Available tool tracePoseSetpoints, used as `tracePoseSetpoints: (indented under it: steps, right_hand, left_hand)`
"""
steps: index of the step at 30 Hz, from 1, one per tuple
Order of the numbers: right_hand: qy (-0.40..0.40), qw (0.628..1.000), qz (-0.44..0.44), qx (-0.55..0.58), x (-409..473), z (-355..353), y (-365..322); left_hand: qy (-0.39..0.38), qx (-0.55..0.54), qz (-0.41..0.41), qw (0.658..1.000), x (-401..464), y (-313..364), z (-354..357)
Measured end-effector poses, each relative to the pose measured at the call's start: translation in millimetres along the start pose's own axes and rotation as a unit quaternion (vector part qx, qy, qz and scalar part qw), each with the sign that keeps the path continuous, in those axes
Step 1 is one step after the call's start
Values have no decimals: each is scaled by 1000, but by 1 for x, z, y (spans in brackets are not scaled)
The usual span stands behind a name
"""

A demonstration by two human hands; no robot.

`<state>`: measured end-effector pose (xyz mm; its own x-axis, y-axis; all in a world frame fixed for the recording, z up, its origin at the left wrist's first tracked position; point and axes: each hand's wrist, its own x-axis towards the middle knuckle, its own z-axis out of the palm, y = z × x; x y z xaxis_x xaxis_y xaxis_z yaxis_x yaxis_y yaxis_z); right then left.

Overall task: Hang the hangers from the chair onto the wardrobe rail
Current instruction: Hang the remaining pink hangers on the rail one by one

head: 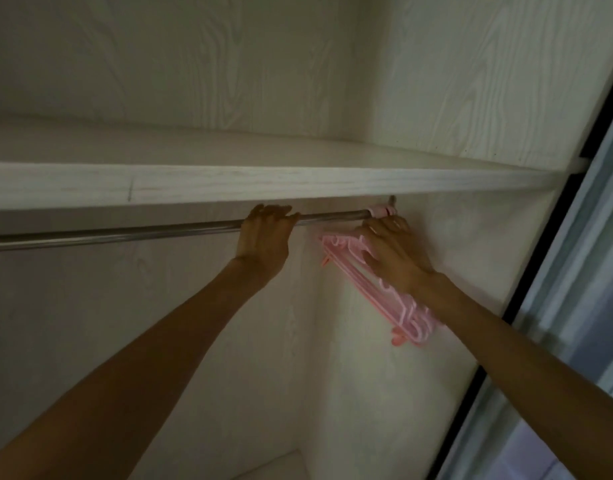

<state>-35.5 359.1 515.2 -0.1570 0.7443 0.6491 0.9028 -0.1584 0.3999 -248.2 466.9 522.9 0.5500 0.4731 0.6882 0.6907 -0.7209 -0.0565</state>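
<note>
A metal wardrobe rail (125, 233) runs left to right under a white shelf. Several pink plastic hangers (398, 306) hang bunched at the rail's far right end, their hooks (381, 211) over the rail beside the side wall. My left hand (263, 240) grips the rail from below, fingers curled over it, just left of the hangers. My right hand (391, 251) lies against the pink bunch with fingers spread, pressing on its upper part. The chair is out of view.
A white wood-grain shelf (263, 183) sits directly above the rail. The wardrobe's right side wall (454, 237) is close behind the hangers. A dark door frame and glass panel (575, 271) stand at the far right. A lower ledge (274, 465) shows at the bottom.
</note>
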Motion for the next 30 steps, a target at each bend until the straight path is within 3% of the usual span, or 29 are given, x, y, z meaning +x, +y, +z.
tracePoseSetpoints:
  steps: [4,9,13,19,24,30]
  right_hand:
    - [-34,996,-11,78,-47,-31,-26]
    - [-68,977,96,176,-126,-61,-59]
    - [-169,945,210,187,-224,-89,-89]
    - [-281,882,348,147,-383,-150,-120]
    - [-363,821,425,117,-502,-190,-133]
    - [-410,765,482,119,-625,-213,-126]
  left_hand:
    - [68,-24,52,996,-33,11,-1]
    - [-94,-164,14,982,-89,54,-6]
    - [-207,-208,70,953,-148,106,-5]
    - [-359,-308,113,874,-242,193,20]
    - [-481,-382,130,778,-304,277,41]
    - [-618,-350,139,690,-363,389,77]
